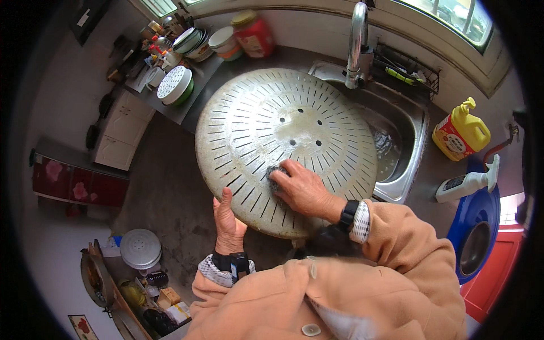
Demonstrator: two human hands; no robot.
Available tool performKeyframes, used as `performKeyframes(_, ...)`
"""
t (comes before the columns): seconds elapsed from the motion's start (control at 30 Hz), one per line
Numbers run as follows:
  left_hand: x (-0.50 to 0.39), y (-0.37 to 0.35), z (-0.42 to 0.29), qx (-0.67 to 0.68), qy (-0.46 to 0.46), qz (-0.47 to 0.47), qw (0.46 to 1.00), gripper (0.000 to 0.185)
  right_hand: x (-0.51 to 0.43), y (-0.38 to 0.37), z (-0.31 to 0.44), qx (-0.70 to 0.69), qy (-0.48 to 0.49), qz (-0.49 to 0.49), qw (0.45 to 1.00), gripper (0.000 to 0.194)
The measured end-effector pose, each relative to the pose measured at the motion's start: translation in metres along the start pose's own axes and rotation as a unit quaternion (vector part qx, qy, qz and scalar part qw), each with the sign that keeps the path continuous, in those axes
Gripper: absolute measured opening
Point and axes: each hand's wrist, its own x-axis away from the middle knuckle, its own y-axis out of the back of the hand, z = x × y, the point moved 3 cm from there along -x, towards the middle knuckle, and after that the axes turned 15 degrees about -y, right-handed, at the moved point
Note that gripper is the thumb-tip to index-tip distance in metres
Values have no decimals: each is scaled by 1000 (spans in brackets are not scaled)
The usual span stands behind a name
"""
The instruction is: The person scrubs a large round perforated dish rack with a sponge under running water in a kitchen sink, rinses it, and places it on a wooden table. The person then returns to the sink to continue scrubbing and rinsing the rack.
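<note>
A large round slotted metal steamer plate [255,110], wet and stained, lies over the counter edge and part of the sink. My left hand [229,221] supports its near left rim, thumb up against the edge; the fingers are partly hidden beneath. My right hand [304,189] presses a dark scouring pad [274,174], apparently steel wool, onto the near part of the slotted surface. Five round holes surround the plate's middle. Beyond the plate, the chrome faucet [357,42] stands over the sink.
Right of the plate is the stainless steel sink [414,140] with water inside. A yellow pump bottle [461,129] and white spray bottle [465,185] stand at right. Stacked bowls [191,42], a red jar [255,38] and a white strainer on a green bowl [174,85] occupy the left counter.
</note>
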Motion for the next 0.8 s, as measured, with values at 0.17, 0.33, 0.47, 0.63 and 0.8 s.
performKeyframes(0.17, 4, 8, 7, -83, -69, -21, 994, 58, -12, 20, -42, 71, -216, -133, 965, 28)
performKeyframes(0.33, 0, 18, 4, -104, -99, -36, 989, 32, -5, 7, -80, 75, -152, -64, 983, 37)
performKeyframes(0.47, 1, 22, 4, -93, -95, -49, 990, 34, -8, 11, -85, 88, -238, -149, 956, 35)
performKeyframes(0.63, -1, 24, 2, -54, -102, -75, 991, 39, 4, -14, 22, 2, -91, -92, 992, 32)
performKeyframes(0.8, -1, 17, 1, -17, -62, -53, 996, 38, 0, -31, 62, -7, 119, -14, 993, 18)
